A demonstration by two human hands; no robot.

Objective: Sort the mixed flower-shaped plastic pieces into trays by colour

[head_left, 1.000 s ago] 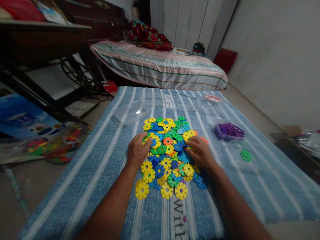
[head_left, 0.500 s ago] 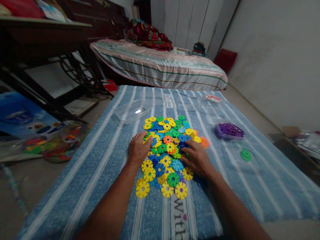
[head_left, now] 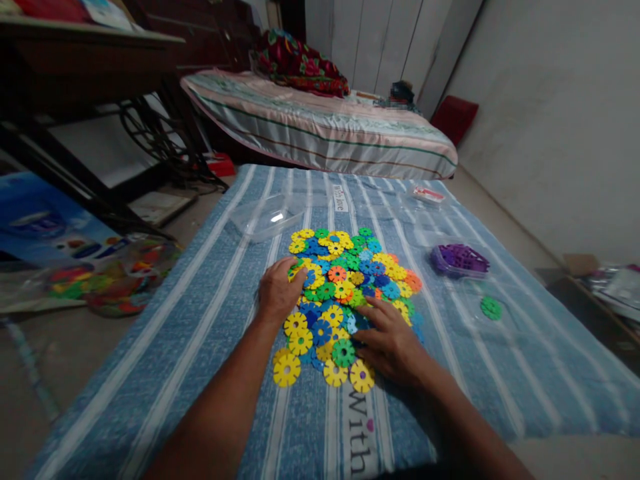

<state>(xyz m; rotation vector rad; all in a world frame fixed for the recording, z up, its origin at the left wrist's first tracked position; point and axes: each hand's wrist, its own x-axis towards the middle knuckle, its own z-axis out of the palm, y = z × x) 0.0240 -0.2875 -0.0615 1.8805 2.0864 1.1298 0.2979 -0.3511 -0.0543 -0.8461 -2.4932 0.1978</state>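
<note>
Since the earlier frame the right hand (head_left: 393,343) has slid back toward the body, from the middle of the pile to its near right edge, and pieces at the far right have spread outward. Its fingers (head_left: 373,313) lie flat and spread, pressing on the plastic flower discs (head_left: 345,293) and gripping none. The left hand (head_left: 277,293) rests on the pile's left edge, its fingers curled loosely over a few discs; I cannot tell whether any is pinched. To work the pile well, light palms and short sweeps would keep the discs in one layer, so colours show and none slide off. Right of the pile sit a clear tub of purple discs (head_left: 459,260) and one lone green disc (head_left: 491,307). An empty clear container (head_left: 265,219) lies beyond it. All rest on a blue striped bedspread (head_left: 200,320). Further off are a bed (head_left: 320,133), a dark table (head_left: 75,73) and a grey wall (head_left: 550,100).
</note>
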